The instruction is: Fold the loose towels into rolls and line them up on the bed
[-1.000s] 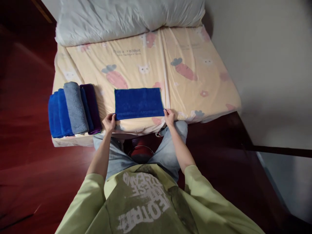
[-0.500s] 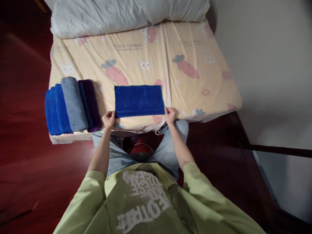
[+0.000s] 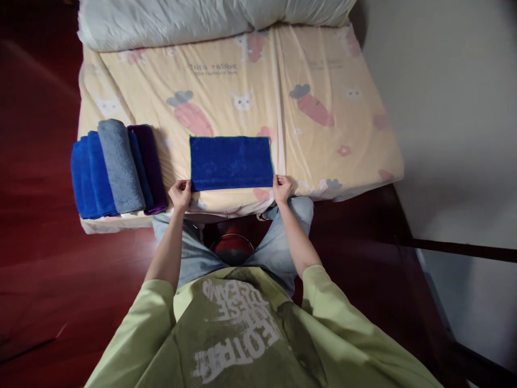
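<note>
A blue towel [image 3: 231,163] with a thin green edge lies flat as a rectangle on the bed, close to its front side. My left hand [image 3: 180,194] pinches the towel's near left corner. At the near right corner, my right hand [image 3: 282,188] has fingers and thumb closed on the same towel. To the left of my left hand, a row of folded towels rests together: bright blue towels [image 3: 91,175], a grey-blue rolled towel [image 3: 121,167] and a dark purple towel [image 3: 152,167].
The bed [image 3: 343,118] wears a yellow sheet printed with carrots and rabbits. A pale grey quilt [image 3: 210,20] is bunched along the far side. A light wall [image 3: 452,118] stands at the right, and dark red floor [image 3: 36,258] spreads to the left.
The whole view has shifted slightly, so the bed and towels appear a little higher. Both hands still grip the blue towel's near corners, with no clear movement of the towel on the sheet.
</note>
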Tool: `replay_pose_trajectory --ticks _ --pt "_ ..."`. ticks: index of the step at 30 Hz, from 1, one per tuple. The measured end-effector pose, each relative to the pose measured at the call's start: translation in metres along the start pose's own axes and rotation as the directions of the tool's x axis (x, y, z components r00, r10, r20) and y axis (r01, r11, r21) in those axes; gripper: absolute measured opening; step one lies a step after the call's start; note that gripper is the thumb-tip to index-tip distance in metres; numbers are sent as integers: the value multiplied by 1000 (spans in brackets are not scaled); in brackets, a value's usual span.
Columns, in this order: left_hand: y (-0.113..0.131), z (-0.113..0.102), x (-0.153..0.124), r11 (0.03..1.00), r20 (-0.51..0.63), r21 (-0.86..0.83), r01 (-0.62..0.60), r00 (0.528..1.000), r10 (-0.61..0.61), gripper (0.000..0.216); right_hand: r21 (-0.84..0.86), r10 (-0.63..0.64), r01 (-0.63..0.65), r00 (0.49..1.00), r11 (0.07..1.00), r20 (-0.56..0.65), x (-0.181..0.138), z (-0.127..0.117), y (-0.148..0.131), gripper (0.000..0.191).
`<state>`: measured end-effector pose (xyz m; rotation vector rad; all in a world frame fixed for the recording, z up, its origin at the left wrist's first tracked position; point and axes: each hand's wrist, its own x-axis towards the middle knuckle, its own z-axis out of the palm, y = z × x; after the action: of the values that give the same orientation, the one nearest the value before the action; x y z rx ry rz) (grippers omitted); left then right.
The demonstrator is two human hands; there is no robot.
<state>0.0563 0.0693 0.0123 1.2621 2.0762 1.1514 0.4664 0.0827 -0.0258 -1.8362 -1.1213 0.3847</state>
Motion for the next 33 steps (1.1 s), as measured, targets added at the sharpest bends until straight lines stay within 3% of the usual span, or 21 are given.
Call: replay_pose_trajectory --ticks 8,24,33 --pt "6 1 -4 995 -18 92 -25 999 27 31 -152 41 -41 999 987 -5 -6 0 -17 31" --pt "4 10 -10 952 -95 258 -165 976 195 32 -161 57 -50 998 986 38 -2 -4 -24 32" --pt "18 10 -16 923 -75 363 -131 983 169 25 -228 53 -22 990 974 134 8 -9 -20 30"
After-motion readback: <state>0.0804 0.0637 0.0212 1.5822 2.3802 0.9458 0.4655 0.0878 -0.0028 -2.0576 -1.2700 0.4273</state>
